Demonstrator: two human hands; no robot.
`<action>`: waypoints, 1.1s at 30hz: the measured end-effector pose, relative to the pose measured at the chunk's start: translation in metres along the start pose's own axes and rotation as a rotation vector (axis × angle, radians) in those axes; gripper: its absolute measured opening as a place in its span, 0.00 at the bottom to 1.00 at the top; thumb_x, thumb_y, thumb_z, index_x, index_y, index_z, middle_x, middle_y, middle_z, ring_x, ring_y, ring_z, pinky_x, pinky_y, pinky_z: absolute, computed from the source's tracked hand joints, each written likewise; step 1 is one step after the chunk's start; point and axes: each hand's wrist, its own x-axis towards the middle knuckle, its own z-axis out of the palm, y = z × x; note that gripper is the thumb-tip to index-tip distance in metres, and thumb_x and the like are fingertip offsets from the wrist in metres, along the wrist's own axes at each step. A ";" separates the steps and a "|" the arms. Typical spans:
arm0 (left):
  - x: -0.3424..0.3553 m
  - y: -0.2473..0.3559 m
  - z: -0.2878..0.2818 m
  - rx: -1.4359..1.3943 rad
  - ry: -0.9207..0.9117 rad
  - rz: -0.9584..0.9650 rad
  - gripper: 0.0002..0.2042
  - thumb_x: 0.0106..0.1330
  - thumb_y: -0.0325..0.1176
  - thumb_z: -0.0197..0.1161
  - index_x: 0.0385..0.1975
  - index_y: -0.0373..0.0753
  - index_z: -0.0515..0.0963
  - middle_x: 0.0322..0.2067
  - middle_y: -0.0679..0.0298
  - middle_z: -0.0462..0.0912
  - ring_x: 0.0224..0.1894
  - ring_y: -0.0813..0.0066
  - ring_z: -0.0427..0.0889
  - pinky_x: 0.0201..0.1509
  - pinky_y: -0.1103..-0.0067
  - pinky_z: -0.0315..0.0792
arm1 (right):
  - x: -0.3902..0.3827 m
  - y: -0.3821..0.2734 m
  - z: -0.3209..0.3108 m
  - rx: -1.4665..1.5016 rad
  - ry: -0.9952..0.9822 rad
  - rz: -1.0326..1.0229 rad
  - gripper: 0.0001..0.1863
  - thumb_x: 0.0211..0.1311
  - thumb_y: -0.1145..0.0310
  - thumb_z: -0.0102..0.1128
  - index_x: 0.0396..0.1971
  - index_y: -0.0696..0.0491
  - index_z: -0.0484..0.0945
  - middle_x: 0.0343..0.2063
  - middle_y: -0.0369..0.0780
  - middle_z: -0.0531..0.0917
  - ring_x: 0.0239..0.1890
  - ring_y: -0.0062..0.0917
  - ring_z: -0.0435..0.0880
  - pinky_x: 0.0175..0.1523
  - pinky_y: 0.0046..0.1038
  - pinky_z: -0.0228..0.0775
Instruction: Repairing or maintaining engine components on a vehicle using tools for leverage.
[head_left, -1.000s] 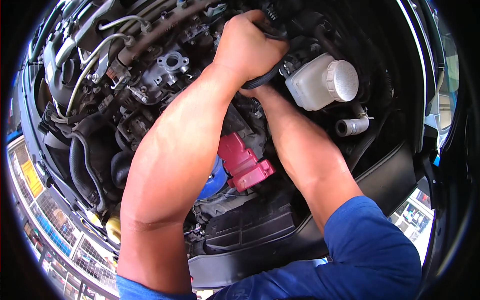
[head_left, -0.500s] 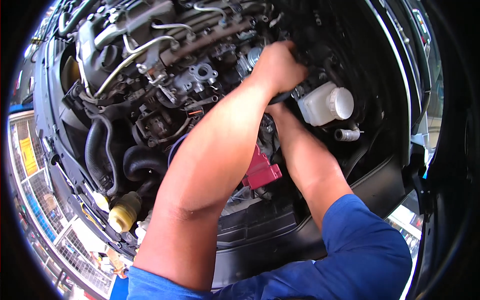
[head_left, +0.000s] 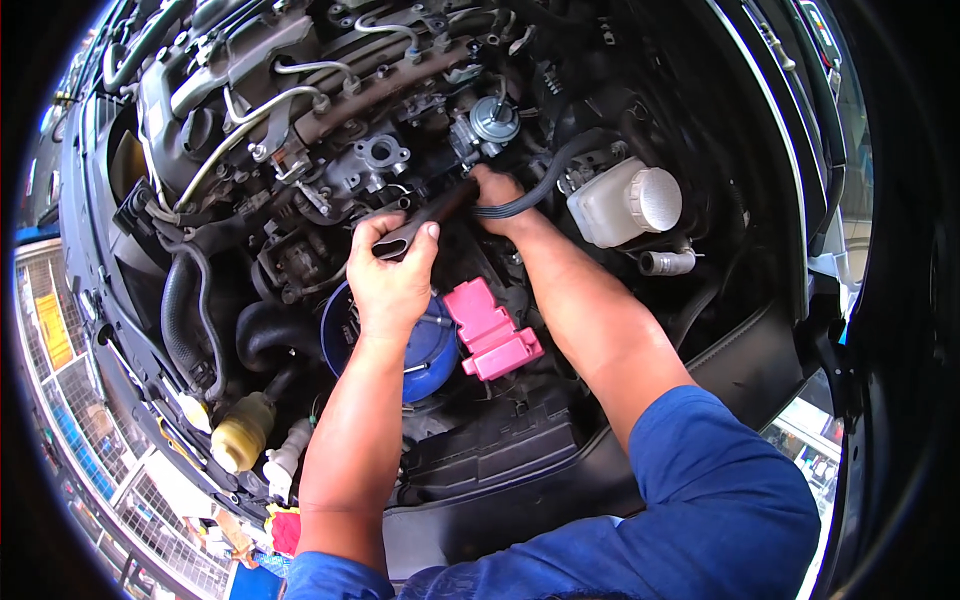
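A dark tube with an open, flattened near end (head_left: 432, 222) slants across the middle of the engine bay. Thumb and fingers of my left hand (head_left: 392, 285) are closed around its near end. At its far end is my right hand (head_left: 497, 195), with fingers curled against the tube and partly hidden. A black ribbed hose (head_left: 550, 185) crosses over my right wrist. Just beyond my right hand sits a round silver-and-blue metal valve unit (head_left: 494, 120). Left of it is a grey metal flange (head_left: 381, 153) with a round opening.
A blue round tray (head_left: 425, 365) with tools in it lies below my left hand, beside a pink-red plastic cover (head_left: 497, 335). A white reservoir with a round cap (head_left: 620, 205) stands at right. A yellowish bottle (head_left: 243, 432) and a thick black hose (head_left: 270, 335) are at left.
My left hand has drawn back toward me from over the valve unit, and the dark tube now shows in it. My right hand, earlier mostly hidden, has come into view.
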 end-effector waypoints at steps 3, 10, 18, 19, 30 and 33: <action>0.007 0.012 0.009 0.186 -0.054 0.149 0.14 0.56 0.33 0.74 0.37 0.33 0.78 0.31 0.65 0.81 0.34 0.80 0.77 0.41 0.80 0.73 | -0.001 0.004 0.002 0.003 -0.027 0.005 0.22 0.56 0.68 0.62 0.51 0.59 0.73 0.43 0.58 0.82 0.51 0.53 0.80 0.56 0.46 0.72; 0.069 0.036 0.092 0.005 -0.599 0.412 0.14 0.49 0.36 0.74 0.25 0.34 0.76 0.26 0.56 0.81 0.31 0.64 0.81 0.37 0.72 0.74 | 0.024 0.023 0.027 0.992 -0.028 -0.307 0.22 0.63 0.65 0.62 0.55 0.53 0.70 0.54 0.43 0.78 0.56 0.30 0.76 0.62 0.33 0.68; 0.080 0.036 0.105 0.145 -0.584 0.470 0.07 0.52 0.28 0.68 0.27 0.34 0.79 0.24 0.66 0.81 0.29 0.84 0.77 0.37 0.81 0.74 | -0.016 -0.017 -0.002 0.296 0.266 -0.252 0.21 0.66 0.65 0.59 0.57 0.50 0.68 0.55 0.38 0.76 0.55 0.24 0.74 0.63 0.31 0.67; 0.080 0.036 0.106 0.143 -0.589 0.466 0.07 0.52 0.28 0.68 0.27 0.34 0.79 0.24 0.66 0.81 0.29 0.84 0.77 0.37 0.81 0.74 | -0.021 -0.019 -0.006 0.203 0.299 -0.250 0.21 0.67 0.65 0.58 0.57 0.49 0.68 0.56 0.38 0.76 0.55 0.24 0.73 0.63 0.30 0.66; 0.084 0.042 0.116 0.181 -0.669 0.396 0.06 0.53 0.28 0.69 0.28 0.35 0.80 0.25 0.66 0.83 0.29 0.84 0.78 0.38 0.81 0.75 | -0.010 -0.002 0.003 0.477 0.139 -0.021 0.22 0.69 0.62 0.57 0.60 0.47 0.65 0.59 0.36 0.74 0.58 0.21 0.71 0.64 0.30 0.64; 0.084 0.045 0.130 0.203 -0.680 0.432 0.06 0.53 0.28 0.69 0.29 0.35 0.80 0.25 0.66 0.83 0.29 0.83 0.78 0.37 0.80 0.75 | 0.000 0.015 0.011 0.804 0.142 0.069 0.23 0.69 0.62 0.58 0.62 0.45 0.65 0.62 0.34 0.71 0.60 0.19 0.69 0.65 0.29 0.62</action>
